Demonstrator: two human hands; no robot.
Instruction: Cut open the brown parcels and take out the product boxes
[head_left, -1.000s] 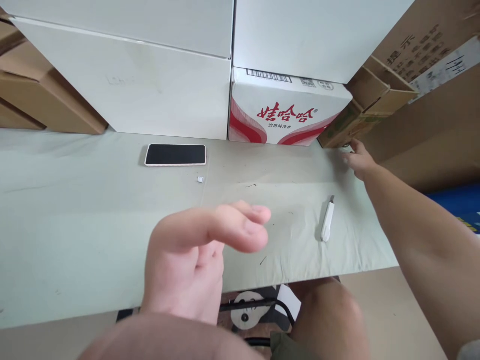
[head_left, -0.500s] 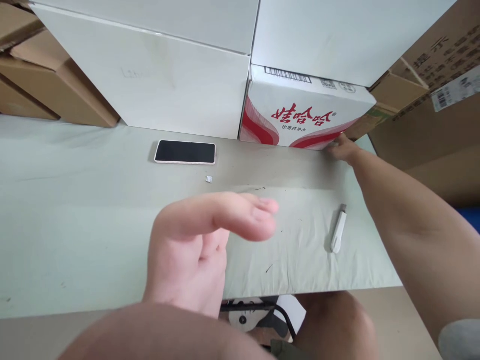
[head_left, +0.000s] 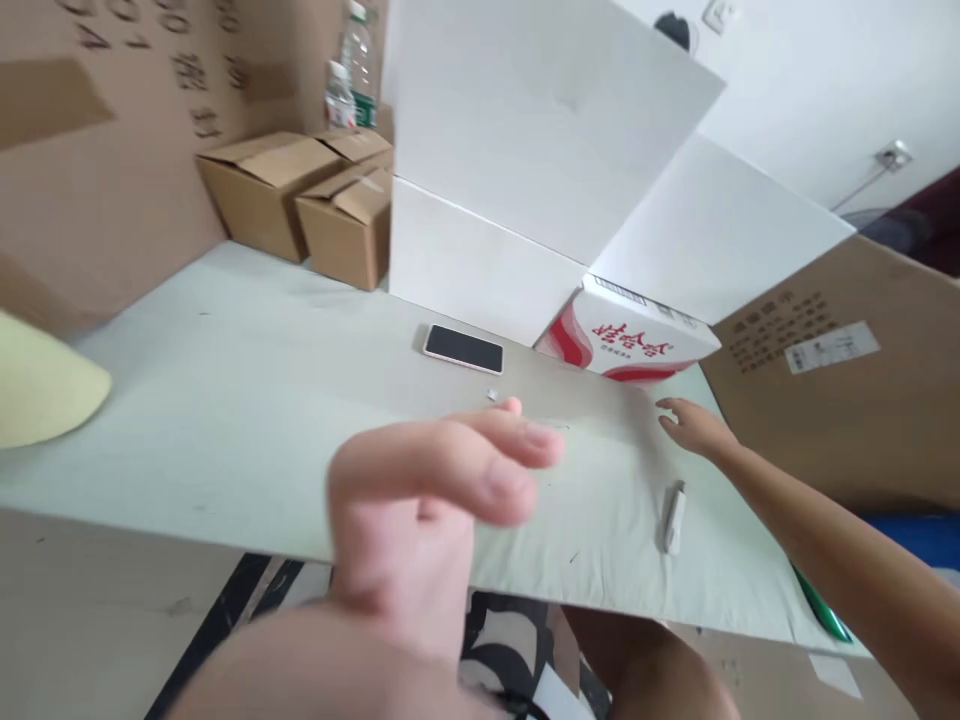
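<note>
My left hand is raised close to the camera over the near edge of the pale green table, palm toward me, fingers stretched out and holding nothing. My right hand reaches out over the table's right side, fingers open and empty, just in front of the red-and-white carton. A white utility knife lies on the table near my right forearm. A phone lies face up further back, with a tiny white chip in front of it.
Large white boxes stand behind the phone. Brown cardboard boxes sit at the back left, with bottles behind them, and a big brown carton stands on the right. A yellow object pokes in at the left edge.
The view has swung up and left, showing more of the room. My right hand has come off the carton's corner and now hovers over the table. My left hand stays raised.
</note>
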